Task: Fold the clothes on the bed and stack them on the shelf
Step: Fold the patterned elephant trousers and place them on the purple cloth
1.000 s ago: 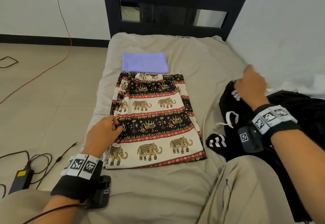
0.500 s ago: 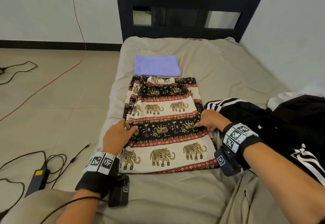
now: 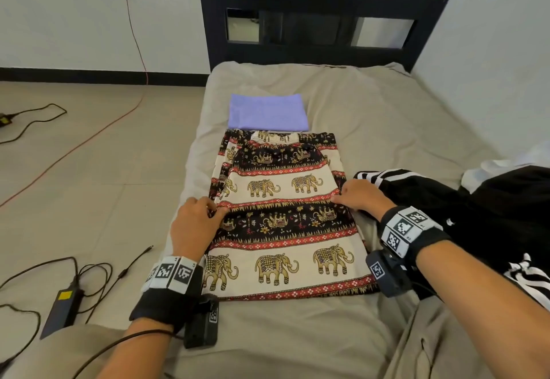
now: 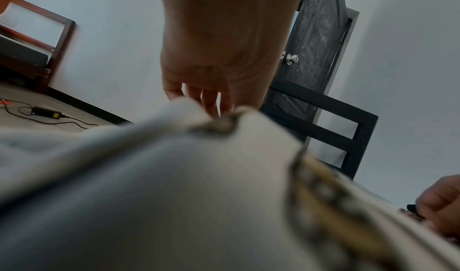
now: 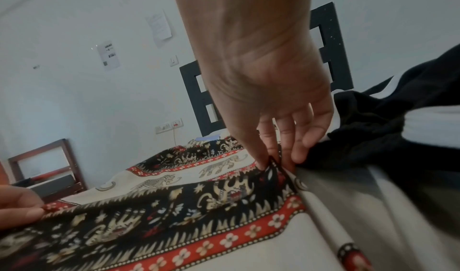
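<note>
Elephant-print trousers (image 3: 282, 218) lie half folded on the beige bed (image 3: 387, 128), cream with black and red bands. My left hand (image 3: 208, 209) pinches their left edge at mid-length, seen close as fingertips (image 4: 211, 108) on the fabric. My right hand (image 3: 345, 197) pinches the right edge at the same band; the right wrist view shows the thumb and fingers (image 5: 271, 157) nipping a fold of the trousers (image 5: 199, 196). A folded lilac cloth (image 3: 268, 112) lies just beyond the waistband.
A black garment with white stripes (image 3: 464, 209) is heaped on the bed at my right, over something white (image 3: 506, 164). The dark headboard (image 3: 321, 21) stands at the far end. Cables and a power adapter (image 3: 62, 307) lie on the tiled floor to the left.
My right hand left the black garment and came over to the trousers' right edge, where it now pinches the fabric. My left hand stayed on the left edge.
</note>
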### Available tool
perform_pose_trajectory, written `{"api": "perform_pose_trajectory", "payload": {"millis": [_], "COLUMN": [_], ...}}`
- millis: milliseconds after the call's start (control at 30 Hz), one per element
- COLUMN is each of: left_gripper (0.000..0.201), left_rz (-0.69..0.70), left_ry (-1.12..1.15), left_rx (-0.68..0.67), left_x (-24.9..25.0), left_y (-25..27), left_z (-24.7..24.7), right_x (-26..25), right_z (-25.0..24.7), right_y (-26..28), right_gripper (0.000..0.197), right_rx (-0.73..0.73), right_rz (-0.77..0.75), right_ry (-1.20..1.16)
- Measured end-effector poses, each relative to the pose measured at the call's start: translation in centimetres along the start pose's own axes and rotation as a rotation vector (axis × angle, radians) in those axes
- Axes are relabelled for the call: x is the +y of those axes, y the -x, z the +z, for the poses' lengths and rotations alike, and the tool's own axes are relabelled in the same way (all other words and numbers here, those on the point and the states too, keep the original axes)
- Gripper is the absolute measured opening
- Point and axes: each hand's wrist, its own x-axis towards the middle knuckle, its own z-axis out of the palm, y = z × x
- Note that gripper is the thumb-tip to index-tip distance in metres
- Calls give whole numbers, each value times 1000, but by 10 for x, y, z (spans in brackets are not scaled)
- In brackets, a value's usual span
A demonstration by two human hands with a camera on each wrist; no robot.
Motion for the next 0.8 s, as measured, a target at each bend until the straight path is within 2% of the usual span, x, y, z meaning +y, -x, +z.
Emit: {"api": "perform_pose_trajectory", "payload": {"millis": [100,200,267,300,367,400,467,533,567,633,700,800], "left_gripper": [18,13,16,20,22,23,30,45,51,57,60,50], "left_rz": [-19,52,141,183,273,329,435,500,520,547,547,581], "left_ry": [-32,-83,-119,-102,3,34,-24,-172,-274,-462,-543,-605], "left_rx": [79,111,99,50,-176,-337,-626,-777,-806,-790,-707,-545], "left_x": [1,2,8,12,25,33,46,49,48,44,40,34], "left_y": [-1,0,2,5,19,29,56,80,89,99,104,104], "left_z": [-2,-6,-15,-21,-34,-39,-44,-43,-42,-41,-42,-45], "right_x": [5,5,1,-3,-13,-19,-30,-42,-47,-53,-57,-65], "right_z": [2,1,-2,-5,-10,-10,-7,-1,3,13,23,37], "right_y": [-5,0,10,19,43,56,84,109,120,132,137,140], "right_gripper": [30,18,31,41,46,44,40,47,53,71,84,70], "right_rx": [50,43,65,85,46,-36,-311,-557,-612,-585,-500,-421], "right_rz": [-7,-17,-51,-78,-176,-254,-391,-428,-424,-417,-430,-465], "right_ry": [51,92,139,164,239,280,315,389,464,634,737,823]}}
